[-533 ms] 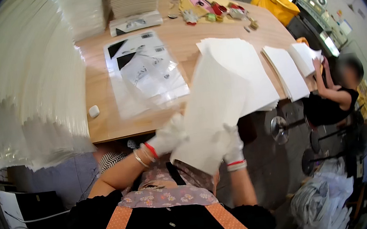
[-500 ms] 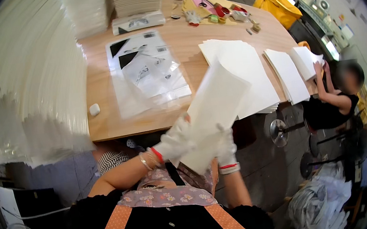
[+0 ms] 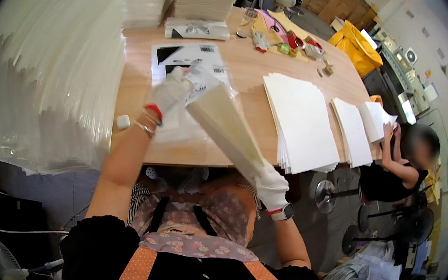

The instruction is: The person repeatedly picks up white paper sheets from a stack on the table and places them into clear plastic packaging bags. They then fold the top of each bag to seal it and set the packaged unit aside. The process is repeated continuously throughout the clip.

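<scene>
Left hand (image 3: 173, 87) and pale sheet (image 3: 224, 120): ok so the left has come off the sheet and gone up over the printed stuff, and the sheet has swung round so its far end points up-left.
Surface (image 3: 257, 113): big wooden top, everything else is laid out on it.
Clear plastic stack (image 3: 56, 93): massive heap down the left side, loads left there.
White pile (image 3: 300, 119): biggest of the paper piles, right of the held sheet. Plenty left.
Narrower pile (image 3: 351, 130): just beside it, further right. Past that, a co-worker's hands are on another batch (image 3: 375, 121).
Printed bags (image 3: 191, 51): lying flat, partly under the left hand, with a rumpled clear bag (image 3: 200, 81) at its fingertips.
Pale sheet: up in the air, bent lengthwise, outside any bag. I'd call this piece midway: lifted, not set down.
Right hand (image 3: 271, 184): clamped on the sheet's near end.
Left hand: touching that rumpled bag, looks like; can't tell if it's gripping.
</scene>
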{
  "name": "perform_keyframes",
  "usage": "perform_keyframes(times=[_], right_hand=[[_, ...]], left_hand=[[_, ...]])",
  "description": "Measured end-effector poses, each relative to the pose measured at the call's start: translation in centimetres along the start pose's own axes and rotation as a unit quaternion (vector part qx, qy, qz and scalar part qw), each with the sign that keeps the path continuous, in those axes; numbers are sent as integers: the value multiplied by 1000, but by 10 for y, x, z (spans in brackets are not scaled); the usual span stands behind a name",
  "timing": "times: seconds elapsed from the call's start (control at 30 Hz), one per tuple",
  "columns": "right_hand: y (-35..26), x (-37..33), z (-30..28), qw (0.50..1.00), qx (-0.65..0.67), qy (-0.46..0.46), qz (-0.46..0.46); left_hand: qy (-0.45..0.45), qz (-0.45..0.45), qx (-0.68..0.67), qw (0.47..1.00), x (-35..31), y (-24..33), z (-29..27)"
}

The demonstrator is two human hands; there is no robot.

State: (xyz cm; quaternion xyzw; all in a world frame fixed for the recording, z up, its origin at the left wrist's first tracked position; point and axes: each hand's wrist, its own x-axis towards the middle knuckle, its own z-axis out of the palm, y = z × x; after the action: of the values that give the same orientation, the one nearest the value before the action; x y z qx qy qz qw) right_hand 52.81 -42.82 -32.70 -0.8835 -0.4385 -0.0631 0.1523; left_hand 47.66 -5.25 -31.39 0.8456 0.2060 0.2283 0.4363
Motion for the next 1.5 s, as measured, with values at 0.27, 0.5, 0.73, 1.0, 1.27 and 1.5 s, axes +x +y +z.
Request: perform_keyframes(times=[0.27, 0.5, 0.73, 1.0, 1.27, 1.5], right_hand=[[39, 70, 67, 994, 51, -92, -40], [30, 97, 155, 964, 85, -32, 248], [28, 106, 119, 955, 108, -159, 224], [24, -61, 118, 967, 225, -116, 12], [-38, -133, 83, 968, 213, -131, -32], [16, -97, 57, 945, 261, -187, 58]], left_hand=[[-141, 190, 77, 968, -106, 96, 117], [-86, 315, 197, 924, -127, -35, 116], [134, 35, 55, 989, -114, -114, 55], [23, -273, 114, 955, -278, -47, 15], [-28, 41, 1, 999, -338, -50, 24], [49, -240, -289, 925, -305, -26, 14]])
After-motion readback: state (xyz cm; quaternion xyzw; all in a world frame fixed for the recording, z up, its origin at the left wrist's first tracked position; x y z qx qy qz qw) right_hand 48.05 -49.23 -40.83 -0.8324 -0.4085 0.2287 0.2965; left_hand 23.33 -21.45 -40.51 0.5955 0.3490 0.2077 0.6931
